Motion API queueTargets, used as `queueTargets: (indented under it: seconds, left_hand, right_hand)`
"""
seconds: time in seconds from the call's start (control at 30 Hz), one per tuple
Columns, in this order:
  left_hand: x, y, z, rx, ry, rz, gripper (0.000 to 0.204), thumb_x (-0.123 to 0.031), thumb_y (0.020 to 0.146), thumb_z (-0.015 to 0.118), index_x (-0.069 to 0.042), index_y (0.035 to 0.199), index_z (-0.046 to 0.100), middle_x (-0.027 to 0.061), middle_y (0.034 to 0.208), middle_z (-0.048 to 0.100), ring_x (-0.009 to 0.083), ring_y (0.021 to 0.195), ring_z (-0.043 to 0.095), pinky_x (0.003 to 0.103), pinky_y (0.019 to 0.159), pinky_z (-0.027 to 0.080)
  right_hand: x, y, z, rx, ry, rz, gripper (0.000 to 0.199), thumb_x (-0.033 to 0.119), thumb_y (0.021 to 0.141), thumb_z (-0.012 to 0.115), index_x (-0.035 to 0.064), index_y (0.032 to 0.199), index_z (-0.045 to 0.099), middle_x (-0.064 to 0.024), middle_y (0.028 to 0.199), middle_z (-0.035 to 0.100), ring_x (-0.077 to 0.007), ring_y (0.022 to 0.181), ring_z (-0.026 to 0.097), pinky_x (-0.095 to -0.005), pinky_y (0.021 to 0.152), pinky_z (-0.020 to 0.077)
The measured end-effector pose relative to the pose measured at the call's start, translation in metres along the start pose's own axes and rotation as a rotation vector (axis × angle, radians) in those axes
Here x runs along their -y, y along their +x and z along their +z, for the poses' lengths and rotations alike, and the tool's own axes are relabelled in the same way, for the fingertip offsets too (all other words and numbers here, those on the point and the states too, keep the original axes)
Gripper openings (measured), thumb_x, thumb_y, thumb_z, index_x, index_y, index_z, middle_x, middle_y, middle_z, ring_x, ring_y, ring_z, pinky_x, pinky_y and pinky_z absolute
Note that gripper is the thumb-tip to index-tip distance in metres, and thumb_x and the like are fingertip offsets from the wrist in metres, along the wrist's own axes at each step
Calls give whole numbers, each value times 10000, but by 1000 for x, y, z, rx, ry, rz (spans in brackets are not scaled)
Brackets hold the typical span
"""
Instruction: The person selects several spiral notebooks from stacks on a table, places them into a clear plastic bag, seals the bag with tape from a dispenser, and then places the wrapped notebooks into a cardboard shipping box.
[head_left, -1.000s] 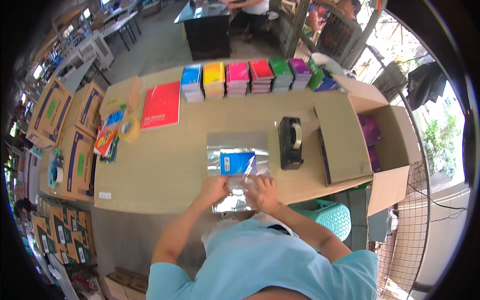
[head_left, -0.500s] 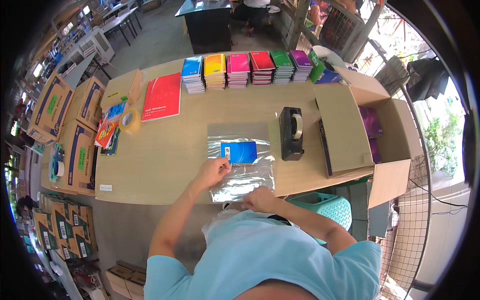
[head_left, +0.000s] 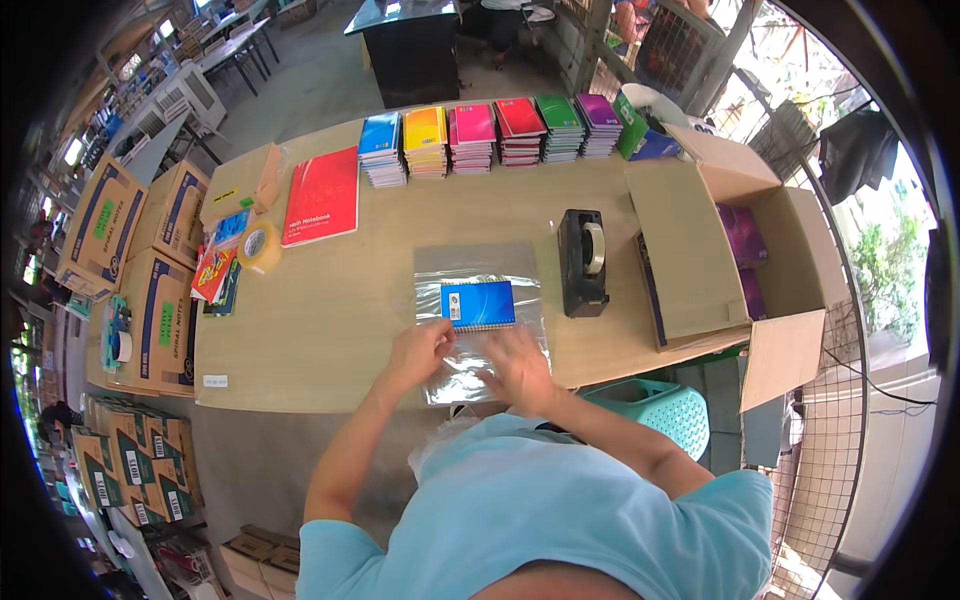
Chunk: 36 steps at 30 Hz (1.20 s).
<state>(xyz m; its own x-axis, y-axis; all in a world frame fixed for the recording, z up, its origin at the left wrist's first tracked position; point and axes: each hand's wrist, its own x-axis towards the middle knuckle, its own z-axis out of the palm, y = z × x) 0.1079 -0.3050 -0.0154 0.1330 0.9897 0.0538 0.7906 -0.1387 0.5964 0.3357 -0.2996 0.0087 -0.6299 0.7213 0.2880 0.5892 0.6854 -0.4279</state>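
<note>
plastic bag (head_left: 462,384): left hand (head_left: 420,353) curled at edge, grip unclear; right hand (head_left: 523,370) blurred, spread loose.

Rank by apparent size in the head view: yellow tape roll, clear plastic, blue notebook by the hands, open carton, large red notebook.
Largest to smallest:
open carton
clear plastic
large red notebook
blue notebook
yellow tape roll

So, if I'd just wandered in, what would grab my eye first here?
Probably the row of bright notebook stacks along the far edge of the table, blue at left through purple at right. Nearer, a small blue spiral notebook lies amid shiny clear plastic, with both hands at its near side. A larger red notebook stands out left of the row.
</note>
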Motion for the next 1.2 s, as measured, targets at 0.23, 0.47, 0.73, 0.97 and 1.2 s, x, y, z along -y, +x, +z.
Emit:
queueTargets:
  seconds: [0.23, 0.47, 0.73, 0.97, 1.2]
  left_hand:
    - [-1, 9, -2, -258, 309, -43, 394, -137, 846, 662, -201, 1227, 585, 67, 1271, 603, 282, 1168, 573, 483, 919, 459]
    - [-10, -83, 64, 52, 408, 297, 535, -200, 813, 723, -224, 1320, 552, 54, 1421, 493, 286, 1288, 484, 570, 1073, 314]
    - [-54, -5, 85, -226, 276, 37, 578, -410, 815, 714, -191, 1330, 570, 130, 1350, 480, 334, 1240, 446, 587, 1055, 290]
    - [-48, 9, 98, -243, 318, -60, 584, -415, 815, 717, -220, 1344, 564, 184, 1418, 410, 388, 1306, 391, 622, 1063, 277]
    - [-45, 6, 100, -206, 294, -83, 641, -410, 812, 724, -262, 1400, 517, 215, 1483, 347, 446, 1370, 335, 640, 1071, 275]
  right_hand:
    - [-101, 36, 22, 119, -6, 110, 308, 209, 757, 720, 77, 1036, 718, -71, 805, 703, -252, 789, 681, -378, 751, 538]
    - [-187, 105, 3, 436, 367, 238, 205, 127, 755, 761, 24, 929, 726, -68, 721, 698, -161, 635, 654, -316, 576, 509]
    - [-218, 123, 18, 697, 604, 447, 139, 76, 746, 770, -16, 821, 698, -50, 710, 687, -102, 585, 624, -270, 487, 472]
    - [-210, 145, 61, 184, 135, 213, 228, 262, 813, 705, 37, 840, 725, -103, 702, 688, -228, 654, 666, -374, 582, 505]
    - [-187, 182, 109, 692, 253, 350, 540, 528, 863, 636, -7, 850, 707, -162, 695, 664, -277, 604, 636, -439, 546, 504]
